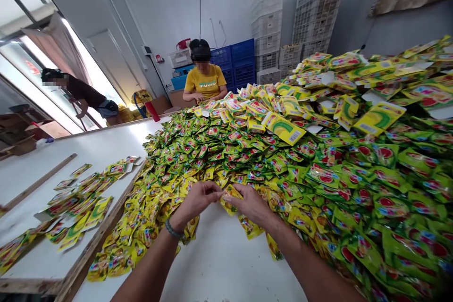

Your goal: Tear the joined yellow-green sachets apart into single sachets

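Left hand (198,199): thumb and forefinger drawn nearly together at the near-left edge of the held packet; whether they grip its film, cannot tell. Dark bracelet (174,230) at the wrist. Right hand (252,204): narrow pinch, thumb and fingers apparently closed on one yellow sachet (230,205).

Location of the sachet: between the two hands, at the front edge of the heap, over the far end of the bare strip of white tabletop (226,257).

Handling, as judged: very light; soft, pliant film, likely slippery where glossy; contents perhaps firmer than the wrapper and open to crushing. Best hold: a light pinch at a flat end or edge, clear of the filled middle.

Appearance: small, flat, shiny packet, mainly yellow, with multicoloured print; partly covered by fingers, lettering too small to read.

Surroundings: loose yellow sachets (141,226), spread left of the hands and banked just beyond them. Green sachets (208,148), with red watermelon-like print, heaped behind and to the right. Yellow cartons (285,128), some showing a barcode, piled on top at the back. Further cartons (96,213) left of a wooden rail (96,238). Across the heap, one co-worker in a yellow T-shirt (207,81); behind, blue crates (243,61) and tall stacks of white crates (268,33)
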`<state>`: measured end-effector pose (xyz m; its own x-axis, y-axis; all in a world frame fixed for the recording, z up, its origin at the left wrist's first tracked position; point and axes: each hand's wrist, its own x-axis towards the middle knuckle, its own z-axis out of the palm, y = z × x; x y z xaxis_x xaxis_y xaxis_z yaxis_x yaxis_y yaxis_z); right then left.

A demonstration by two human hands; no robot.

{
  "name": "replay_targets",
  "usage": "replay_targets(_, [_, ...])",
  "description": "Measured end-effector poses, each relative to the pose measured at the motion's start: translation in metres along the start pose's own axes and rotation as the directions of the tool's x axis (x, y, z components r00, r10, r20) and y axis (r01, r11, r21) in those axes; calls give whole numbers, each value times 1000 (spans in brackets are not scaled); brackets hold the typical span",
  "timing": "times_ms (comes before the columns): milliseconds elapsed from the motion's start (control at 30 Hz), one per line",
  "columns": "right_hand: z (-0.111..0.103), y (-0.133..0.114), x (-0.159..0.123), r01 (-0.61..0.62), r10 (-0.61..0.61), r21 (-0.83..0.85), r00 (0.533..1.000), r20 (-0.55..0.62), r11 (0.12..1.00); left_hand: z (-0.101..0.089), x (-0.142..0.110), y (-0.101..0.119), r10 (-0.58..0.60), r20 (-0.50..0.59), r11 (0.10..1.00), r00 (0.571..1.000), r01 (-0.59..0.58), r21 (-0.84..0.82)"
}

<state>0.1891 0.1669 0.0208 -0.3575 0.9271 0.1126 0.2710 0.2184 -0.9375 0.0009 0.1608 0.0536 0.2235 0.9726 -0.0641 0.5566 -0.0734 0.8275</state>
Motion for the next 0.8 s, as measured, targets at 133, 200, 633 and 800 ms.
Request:
replay_targets(133, [0, -1, 1, -114, 128, 123, 985, -113, 986, -30, 26, -7, 229, -386, 737, 894, 100, 669])
replay_targets(200, [-2, -2, 2, -149, 168, 191, 982, -86, 970, -39, 35, -16, 312, -394, 586, 864, 152, 796])
replay_targets(633, [-1, 7, 6, -9, 19, 44, 973, -229, 999, -23, 17, -13, 151, -629, 856, 762, 217, 468])
replay_targets(800, [-8, 5, 6, 3, -11, -28, 948, -318, 1000, -3, 2, -3, 23, -509, 737, 860, 329, 590])
